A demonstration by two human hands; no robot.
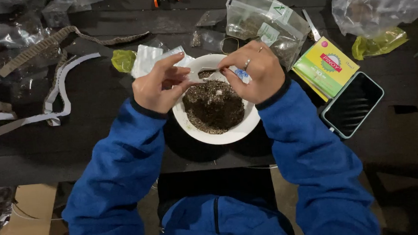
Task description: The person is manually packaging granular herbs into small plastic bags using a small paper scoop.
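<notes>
Both hands over white bowl (195, 128) of dark mix, table centre. Left hand (156, 87) and right hand (257, 73) pinch small sachet (201, 74) at bowl's 12 o'clock. Emptying step, apparently; next needs steady tilt over bowl.

Both hands over white bowl (229, 134) of dark brown mix, frame centre. Left hand (158, 86) and right hand (257, 73) pinch a small white sachet (201, 74) between them. Phone (353, 105) lies right on the dark worktop (104, 138).

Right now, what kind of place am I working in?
Probably a home hobby or craft table: a white bowl of dark soil-like mix, clear plastic bags of loose material, and cut cardboard strips on a dark wooden tabletop.
</notes>
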